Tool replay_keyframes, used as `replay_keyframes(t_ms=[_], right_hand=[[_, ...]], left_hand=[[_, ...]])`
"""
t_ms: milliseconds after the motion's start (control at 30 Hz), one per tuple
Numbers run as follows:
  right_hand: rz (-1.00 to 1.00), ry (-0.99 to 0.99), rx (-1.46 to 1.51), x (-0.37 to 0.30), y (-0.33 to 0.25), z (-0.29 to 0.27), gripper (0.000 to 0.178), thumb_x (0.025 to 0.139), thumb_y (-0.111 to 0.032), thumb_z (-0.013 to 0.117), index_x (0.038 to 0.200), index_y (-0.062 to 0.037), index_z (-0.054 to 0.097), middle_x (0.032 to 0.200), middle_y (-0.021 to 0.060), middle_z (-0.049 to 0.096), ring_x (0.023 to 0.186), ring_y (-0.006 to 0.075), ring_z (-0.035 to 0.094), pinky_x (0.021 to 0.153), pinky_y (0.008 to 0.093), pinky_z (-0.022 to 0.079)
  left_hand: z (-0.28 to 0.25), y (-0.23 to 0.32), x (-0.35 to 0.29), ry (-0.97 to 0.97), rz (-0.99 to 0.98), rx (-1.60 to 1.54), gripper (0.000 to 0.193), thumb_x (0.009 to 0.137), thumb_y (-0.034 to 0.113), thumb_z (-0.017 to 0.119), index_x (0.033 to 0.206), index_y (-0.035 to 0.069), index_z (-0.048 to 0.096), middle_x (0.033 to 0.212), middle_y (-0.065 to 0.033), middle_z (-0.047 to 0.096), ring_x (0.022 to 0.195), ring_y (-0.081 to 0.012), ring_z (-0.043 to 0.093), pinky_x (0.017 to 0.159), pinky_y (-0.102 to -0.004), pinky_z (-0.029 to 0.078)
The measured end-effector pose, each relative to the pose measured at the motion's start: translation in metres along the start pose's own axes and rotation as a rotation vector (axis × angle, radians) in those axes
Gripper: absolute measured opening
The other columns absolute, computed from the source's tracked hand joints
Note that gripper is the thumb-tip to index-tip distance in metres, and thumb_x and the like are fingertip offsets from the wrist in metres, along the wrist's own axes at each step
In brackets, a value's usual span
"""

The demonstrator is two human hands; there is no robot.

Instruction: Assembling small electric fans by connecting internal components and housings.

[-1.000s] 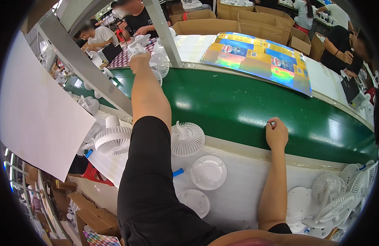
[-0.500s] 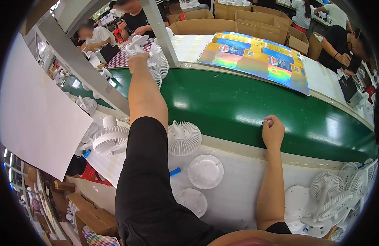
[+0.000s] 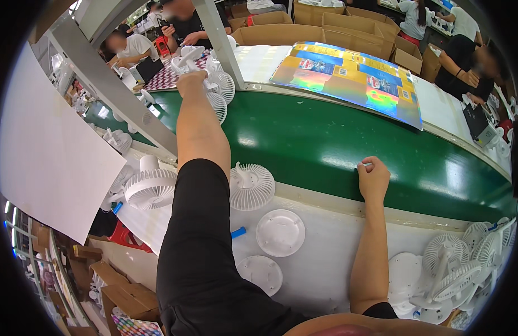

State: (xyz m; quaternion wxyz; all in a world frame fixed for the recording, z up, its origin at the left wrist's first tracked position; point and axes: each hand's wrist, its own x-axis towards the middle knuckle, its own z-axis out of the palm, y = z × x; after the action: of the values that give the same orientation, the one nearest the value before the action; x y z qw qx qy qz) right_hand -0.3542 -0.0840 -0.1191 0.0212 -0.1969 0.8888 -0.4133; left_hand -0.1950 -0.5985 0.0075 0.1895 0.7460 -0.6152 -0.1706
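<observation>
My left arm stretches far across the green belt, and my left hand point(image 3: 191, 83) is at a cluster of white fans point(image 3: 221, 87) by the belt's far side. Its fingers are mostly hidden, so whether it grips a fan cannot be made out. My right hand point(image 3: 374, 177) hovers over the belt's near edge with fingers curled together; a small pale bit shows at the fingertips, too small to name. Between my arms, a round fan head point(image 3: 252, 187) lies near the belt's edge. Below it are two white round bases point(image 3: 280, 232) and a blue piece point(image 3: 238, 232).
Several white fans point(image 3: 449, 269) are piled at the right. Another fan point(image 3: 151, 189) stands left of my arm. A grey post point(image 3: 110, 89) rises close to my left arm. Across the green belt point(image 3: 326, 140) lies printed yellow-blue card point(image 3: 348, 78). Cardboard boxes point(image 3: 303, 35) and co-workers are beyond.
The fans by my left hand have shifted slightly to the right, as has a small speck on the belt. My left hand has moved very little; my right hand stays in place.
</observation>
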Motion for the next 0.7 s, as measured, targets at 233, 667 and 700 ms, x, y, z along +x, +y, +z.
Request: replay_keyframes(t_ms=[233,667,700], right_hand=[[0.031,0.001,0.035,0.002,0.001,0.000,0.011,0.082,-0.012,0.062,0.089,-0.0065,0.067,0.063,0.0027,0.061,0.057,0.0193,0.055,0.058,0.0324,0.045],[-0.032,0.025,0.011,0.004,0.010,0.006,0.011,0.082,-0.011,0.059,0.089,-0.0077,0.067,0.064,0.0019,0.062,0.057,0.0193,0.055,0.058,0.0322,0.044],[-0.043,0.025,-0.002,0.004,0.010,0.007,0.011,0.082,-0.010,0.058,0.089,-0.0078,0.067,0.064,0.0017,0.062,0.057,0.0193,0.055,0.058,0.0322,0.044]], left_hand=[[0.007,-0.003,0.015,0.167,-0.056,-0.077,0.049,0.072,0.038,0.073,0.111,0.008,0.070,0.113,-0.0066,0.069,0.100,-0.0211,0.067,0.085,-0.0311,0.053],[-0.007,-0.009,0.028,0.041,0.088,0.011,0.055,0.073,0.042,0.073,0.115,0.007,0.069,0.116,-0.0076,0.069,0.102,-0.0236,0.067,0.086,-0.0341,0.053],[-0.005,-0.013,0.028,0.053,0.124,0.006,0.056,0.072,0.042,0.073,0.115,0.007,0.069,0.117,-0.0072,0.068,0.103,-0.0238,0.066,0.086,-0.0347,0.053]])
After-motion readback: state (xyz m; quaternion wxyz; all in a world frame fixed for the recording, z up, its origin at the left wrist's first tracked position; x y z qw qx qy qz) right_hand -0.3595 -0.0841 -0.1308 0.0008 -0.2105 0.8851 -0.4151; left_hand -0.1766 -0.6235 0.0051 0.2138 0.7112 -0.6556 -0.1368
